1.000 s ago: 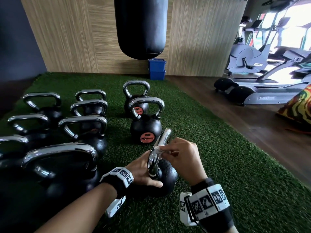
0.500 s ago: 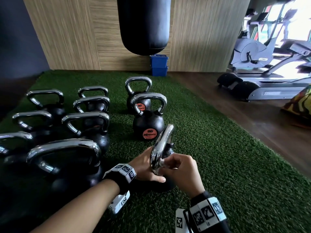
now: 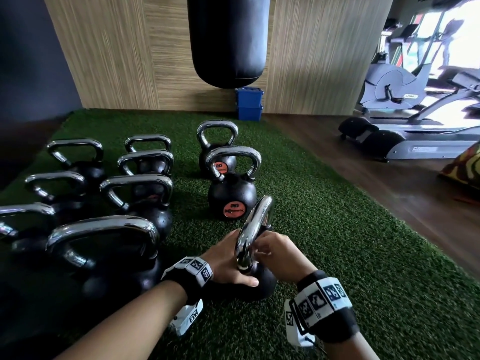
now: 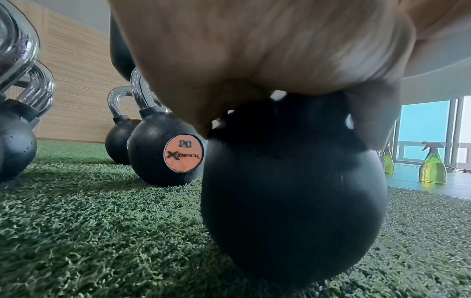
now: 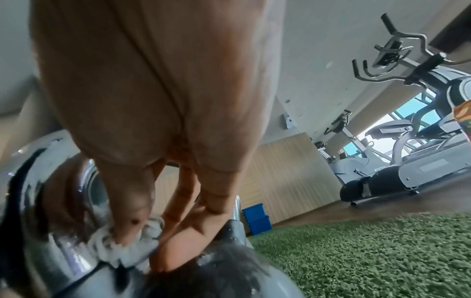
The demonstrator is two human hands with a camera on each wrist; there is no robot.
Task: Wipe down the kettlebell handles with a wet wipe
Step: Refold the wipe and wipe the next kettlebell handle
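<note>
Nearest the person, a black kettlebell (image 3: 262,279) stands on the green turf (image 3: 363,255), its chrome handle (image 3: 253,227) rising edge-on between both hands. The left hand (image 3: 228,261) lies over the top of the ball on its left side, the thumb stretched across the near face and the palm resting on the iron; from the left wrist camera the palm (image 4: 254,60) is seen cupped loosely over the ball's crown, the fingers pressing rather than clenching. The right hand (image 3: 278,253) is curled around the lower near leg of the handle, and the right wrist view shows its thumb and fingertips pinching a crumpled white wet wipe (image 5: 122,242) against the chrome just above where the handle meets the ball. Just beyond stands a second kettlebell (image 3: 232,196) with an orange disc marked 20, and another one (image 3: 217,149) sits behind it. To the left, more kettlebells (image 3: 109,255) stand in rows, their chrome handles upright. Farther back a black punching bag (image 3: 227,40) hangs before a wood-panelled wall (image 3: 117,53), with two stacked blue boxes (image 3: 249,103) on the floor beneath it. At the far right, grey cardio machines (image 3: 405,113) stand on a dark wooden floor.
</note>
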